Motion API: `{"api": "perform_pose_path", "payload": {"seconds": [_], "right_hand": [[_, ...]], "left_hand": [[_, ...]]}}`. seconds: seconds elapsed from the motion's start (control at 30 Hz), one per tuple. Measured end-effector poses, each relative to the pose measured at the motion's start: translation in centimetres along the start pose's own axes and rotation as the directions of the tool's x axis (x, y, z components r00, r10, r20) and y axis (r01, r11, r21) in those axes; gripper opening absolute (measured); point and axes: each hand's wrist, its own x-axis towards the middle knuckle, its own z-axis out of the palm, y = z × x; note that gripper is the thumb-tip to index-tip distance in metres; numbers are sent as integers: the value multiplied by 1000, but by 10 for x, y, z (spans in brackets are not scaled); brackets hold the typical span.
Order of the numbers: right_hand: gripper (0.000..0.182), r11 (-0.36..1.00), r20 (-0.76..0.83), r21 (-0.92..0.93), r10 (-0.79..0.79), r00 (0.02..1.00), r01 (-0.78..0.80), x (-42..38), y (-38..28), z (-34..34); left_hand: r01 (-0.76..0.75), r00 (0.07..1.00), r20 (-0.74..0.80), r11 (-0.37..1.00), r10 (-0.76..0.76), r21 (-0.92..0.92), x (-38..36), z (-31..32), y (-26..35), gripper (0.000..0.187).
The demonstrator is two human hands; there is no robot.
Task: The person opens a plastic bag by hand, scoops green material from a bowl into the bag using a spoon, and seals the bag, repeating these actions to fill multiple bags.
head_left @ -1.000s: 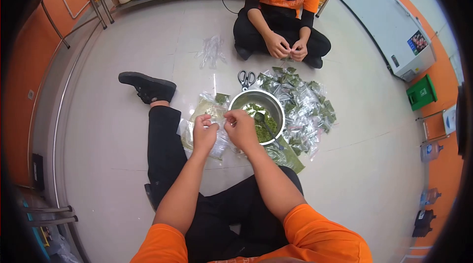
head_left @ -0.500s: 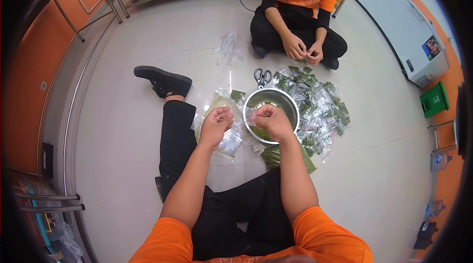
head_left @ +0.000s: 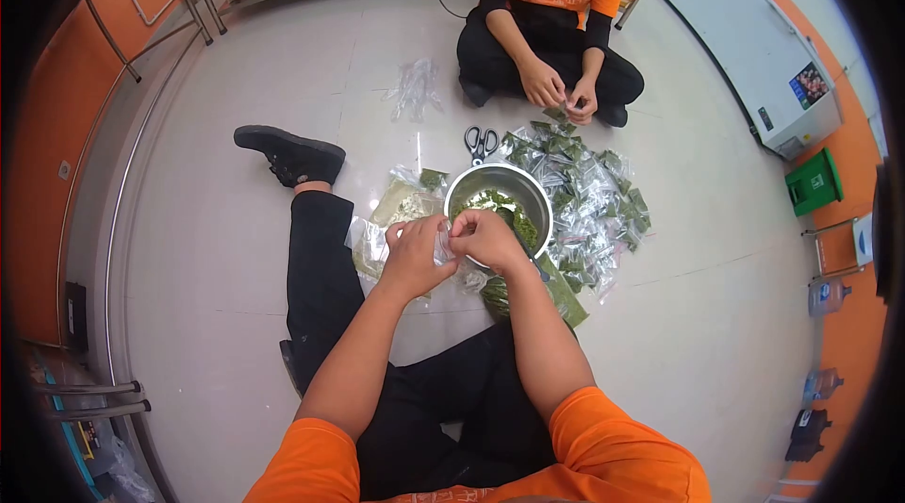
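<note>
I sit on the floor with my hands together over the near rim of a steel bowl (head_left: 471,184) of chopped green leaves. My left hand (head_left: 412,258) and my right hand (head_left: 485,238) both pinch one small clear plastic bag (head_left: 441,243) between them. A pile of small filled bags (head_left: 589,201) lies to the right of the bowl. Larger bags of leaves (head_left: 401,206) lie to the left of it, under my left hand.
Scissors (head_left: 479,141) lie beyond the bowl. A person in orange (head_left: 547,3) sits opposite, handling a small bag. Loose empty bags (head_left: 412,88) lie farther left. My black shoe (head_left: 287,154) points left. A white chest freezer (head_left: 745,41) stands right, a green bin (head_left: 811,181) beside it.
My right hand has come back from over the bowl to meet my left hand, and both now hold the small bag between them.
</note>
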Motion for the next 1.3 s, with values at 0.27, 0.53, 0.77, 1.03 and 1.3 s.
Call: {"api": "perform_pose_path", "payload": {"seconds": [0.27,0.53,0.77,1.03,1.3], "right_hand": [[12,996,65,-74,54,996,-49,-7,0,-5],[22,928,81,-339,-135,988,154,-25,-7,-2],[18,859,100,-481,-145,984,176,-28,-9,3],[23,797,2,-556,-282,959,236,-50,-14,-36],[62,577,-417,-748,-25,909,-327,-89,63,-104]], "left_hand": [[25,999,36,998,-24,-50,5,-3,3,55],[15,997,79,1000,-14,-16,2,2,0,34],[-34,999,9,999,34,29,1,11,-2,28],[108,994,25,994,-108,-8,7,13,-16,30],[287,958,15,958,-286,-26,10,-3,-24,33]]}}
